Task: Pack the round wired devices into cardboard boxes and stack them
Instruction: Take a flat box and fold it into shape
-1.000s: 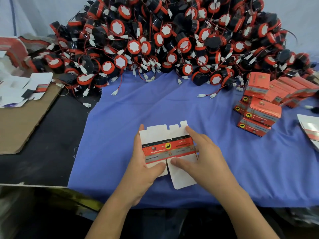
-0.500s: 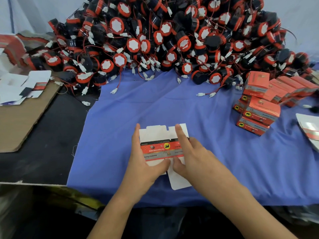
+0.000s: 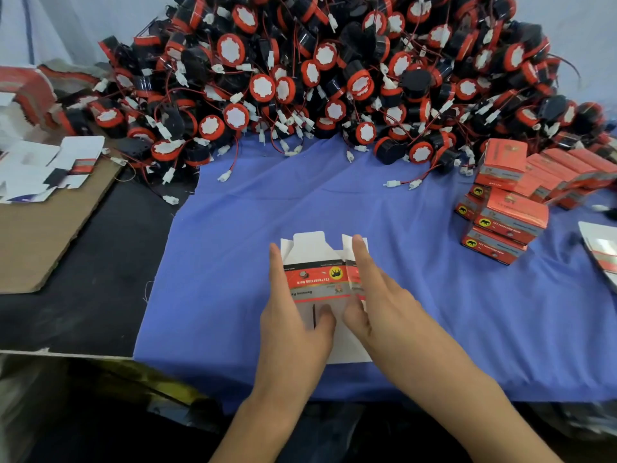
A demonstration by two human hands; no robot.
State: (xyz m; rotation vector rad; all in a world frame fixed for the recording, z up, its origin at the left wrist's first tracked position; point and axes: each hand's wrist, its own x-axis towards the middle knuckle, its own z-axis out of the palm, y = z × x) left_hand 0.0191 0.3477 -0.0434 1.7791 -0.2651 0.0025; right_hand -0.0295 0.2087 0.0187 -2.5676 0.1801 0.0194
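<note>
Your left hand (image 3: pixel 293 322) lies straight-fingered along the 9 o'clock edge of the flat cardboard carton (image 3: pixel 317 259), thumb pressing its lower panel. Your right hand (image 3: pixel 384 312), fingers spread, presses the 3 o'clock edge. Compared with a second ago, your hands stand closer together and the carton shows narrower. It lies on the blue cloth (image 3: pixel 434 295), at 6 o'clock from the pile of round wired devices (image 3: pixel 317 78). Its long axis runs 12 to 6, tuck flaps toward 12.
</note>
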